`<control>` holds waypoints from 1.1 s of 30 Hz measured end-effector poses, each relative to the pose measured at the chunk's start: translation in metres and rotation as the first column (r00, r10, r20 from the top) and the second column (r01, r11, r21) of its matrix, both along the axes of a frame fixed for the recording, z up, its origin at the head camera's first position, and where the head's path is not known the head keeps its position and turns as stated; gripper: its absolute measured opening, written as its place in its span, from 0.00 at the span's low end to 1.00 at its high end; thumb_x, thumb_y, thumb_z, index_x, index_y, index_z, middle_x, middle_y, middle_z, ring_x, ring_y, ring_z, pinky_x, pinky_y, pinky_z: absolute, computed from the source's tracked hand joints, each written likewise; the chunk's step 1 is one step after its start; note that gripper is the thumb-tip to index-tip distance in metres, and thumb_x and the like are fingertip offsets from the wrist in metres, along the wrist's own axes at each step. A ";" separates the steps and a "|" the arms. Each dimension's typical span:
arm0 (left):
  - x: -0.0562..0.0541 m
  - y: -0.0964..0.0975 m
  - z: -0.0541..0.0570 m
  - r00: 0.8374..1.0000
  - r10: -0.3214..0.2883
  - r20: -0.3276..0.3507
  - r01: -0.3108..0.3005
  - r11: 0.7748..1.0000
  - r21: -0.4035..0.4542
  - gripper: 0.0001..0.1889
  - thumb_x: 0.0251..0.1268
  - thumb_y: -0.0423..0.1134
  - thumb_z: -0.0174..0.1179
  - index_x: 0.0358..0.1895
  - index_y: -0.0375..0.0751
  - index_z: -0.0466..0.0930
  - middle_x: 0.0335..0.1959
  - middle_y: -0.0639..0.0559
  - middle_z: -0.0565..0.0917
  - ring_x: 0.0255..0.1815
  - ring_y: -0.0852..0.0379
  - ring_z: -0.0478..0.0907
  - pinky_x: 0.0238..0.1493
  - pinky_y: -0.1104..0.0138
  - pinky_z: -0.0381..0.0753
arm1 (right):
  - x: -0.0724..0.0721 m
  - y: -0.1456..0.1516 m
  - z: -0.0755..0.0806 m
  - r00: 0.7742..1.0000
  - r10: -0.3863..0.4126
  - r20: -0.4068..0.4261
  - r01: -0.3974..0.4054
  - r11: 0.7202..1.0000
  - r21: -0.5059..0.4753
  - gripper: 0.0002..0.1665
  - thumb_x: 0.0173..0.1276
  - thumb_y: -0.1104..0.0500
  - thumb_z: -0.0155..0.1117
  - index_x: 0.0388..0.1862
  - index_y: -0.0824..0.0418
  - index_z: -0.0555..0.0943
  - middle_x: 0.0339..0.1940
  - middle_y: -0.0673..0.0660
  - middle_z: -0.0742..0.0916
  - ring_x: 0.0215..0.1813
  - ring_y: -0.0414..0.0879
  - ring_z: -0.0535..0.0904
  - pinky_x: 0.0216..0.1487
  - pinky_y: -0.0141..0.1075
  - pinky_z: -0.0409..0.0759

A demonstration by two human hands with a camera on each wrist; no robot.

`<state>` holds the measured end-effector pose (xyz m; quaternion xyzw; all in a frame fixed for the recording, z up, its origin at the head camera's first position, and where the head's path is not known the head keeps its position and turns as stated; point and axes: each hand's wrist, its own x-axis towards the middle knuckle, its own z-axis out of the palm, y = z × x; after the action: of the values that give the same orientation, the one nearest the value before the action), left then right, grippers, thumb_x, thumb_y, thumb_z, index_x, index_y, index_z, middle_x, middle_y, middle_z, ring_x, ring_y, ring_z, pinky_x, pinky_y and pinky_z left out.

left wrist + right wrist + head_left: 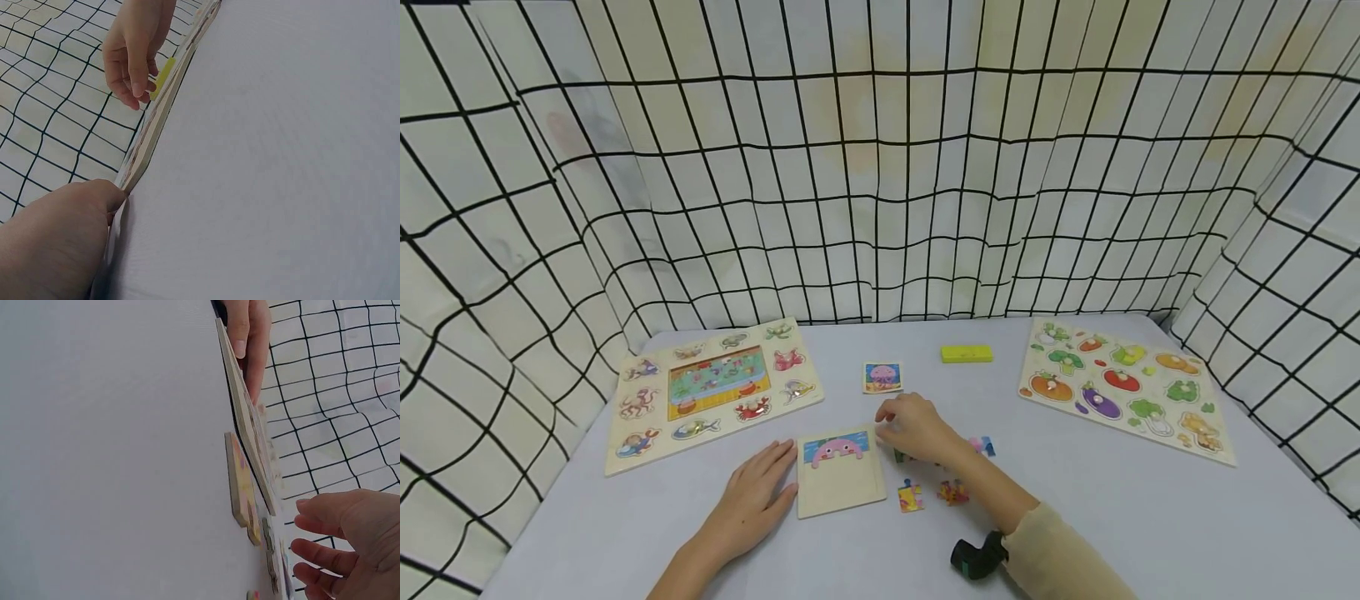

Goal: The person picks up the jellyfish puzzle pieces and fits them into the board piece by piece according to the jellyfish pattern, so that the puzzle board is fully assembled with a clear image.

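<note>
A square wooden jigsaw tray (841,493) lies on the white table, its top row filled with a pink animal's head (838,450) against blue. My left hand (752,500) rests beside it, fingers extended and touching its left edge. Over the tray's upper right corner hovers my right hand (917,427); in the right wrist view this hand (350,544) has loosely bent, separated fingers and nothing between them. Loose jigsaw pieces lie right of the tray: a yellow one (911,497), an orange-red one (953,492) and a blue-pink one (983,446). The right forearm partly hides others.
Behind the tray lies a small picture card (882,377) with a pink sea animal. A yellow block (966,354) sits farther back. A sea-animal puzzle board (655,442) is at left, a vegetable puzzle board (1213,417) at right. Black-grid netting (910,200) encloses the table.
</note>
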<state>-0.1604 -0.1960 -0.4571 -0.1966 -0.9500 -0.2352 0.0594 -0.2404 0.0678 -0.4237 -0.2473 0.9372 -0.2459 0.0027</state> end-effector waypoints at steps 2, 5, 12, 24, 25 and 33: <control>0.000 0.000 0.000 1.000 -0.002 0.000 0.002 1.000 0.001 0.27 0.64 0.41 0.56 0.64 0.34 0.65 0.67 0.44 0.64 0.68 0.44 0.54 0.63 0.45 0.52 | 0.001 0.005 0.000 1.000 0.009 -0.011 -0.009 1.000 0.007 0.09 0.62 0.54 0.62 0.40 0.54 0.81 0.37 0.49 0.80 0.44 0.46 0.71 0.44 0.40 0.69; -0.001 0.000 0.000 1.000 -0.003 0.002 0.003 1.000 -0.001 0.27 0.64 0.41 0.56 0.64 0.34 0.64 0.67 0.44 0.63 0.69 0.43 0.54 0.62 0.44 0.52 | 0.002 0.012 -0.002 0.999 0.021 -0.037 -0.020 1.000 0.022 0.10 0.61 0.53 0.64 0.41 0.54 0.81 0.37 0.49 0.80 0.45 0.46 0.71 0.44 0.40 0.69; -0.001 -0.001 -0.002 1.000 0.008 0.020 -0.008 1.000 -0.007 0.28 0.64 0.42 0.55 0.65 0.35 0.64 0.67 0.44 0.63 0.69 0.44 0.53 0.63 0.45 0.52 | 0.007 0.026 -0.004 1.000 0.004 -0.010 -0.004 0.998 0.067 0.14 0.58 0.51 0.66 0.43 0.54 0.80 0.39 0.49 0.80 0.45 0.46 0.70 0.46 0.41 0.69; -0.002 -0.002 -0.005 1.000 0.017 0.022 -0.016 1.000 -0.013 0.28 0.63 0.42 0.55 0.65 0.35 0.64 0.67 0.44 0.63 0.69 0.44 0.53 0.63 0.45 0.52 | 0.017 0.041 -0.007 1.000 0.014 0.018 -0.015 0.998 0.062 0.15 0.56 0.50 0.68 0.40 0.53 0.80 0.38 0.48 0.77 0.43 0.45 0.68 0.44 0.43 0.66; -0.002 -0.002 -0.004 1.000 0.016 0.024 -0.015 1.000 -0.011 0.28 0.63 0.42 0.55 0.65 0.35 0.64 0.67 0.44 0.63 0.69 0.44 0.53 0.63 0.45 0.52 | 0.017 0.042 -0.008 1.000 0.013 0.015 -0.014 0.998 0.064 0.14 0.56 0.49 0.68 0.39 0.52 0.80 0.38 0.48 0.77 0.43 0.45 0.68 0.44 0.43 0.66; -0.001 -0.002 -0.004 1.000 0.014 0.024 -0.014 1.000 -0.004 0.28 0.64 0.42 0.55 0.65 0.35 0.64 0.68 0.44 0.62 0.69 0.45 0.53 0.63 0.45 0.51 | 0.017 0.043 -0.010 1.000 0.007 0.007 -0.008 0.999 0.042 0.10 0.56 0.49 0.69 0.34 0.49 0.80 0.37 0.45 0.78 0.43 0.44 0.67 0.43 0.44 0.62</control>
<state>-0.1618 -0.1981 -0.4610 -0.1873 -0.9525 -0.2352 0.0491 -0.2233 0.1107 -0.4339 -0.2498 0.9412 -0.2272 0.0121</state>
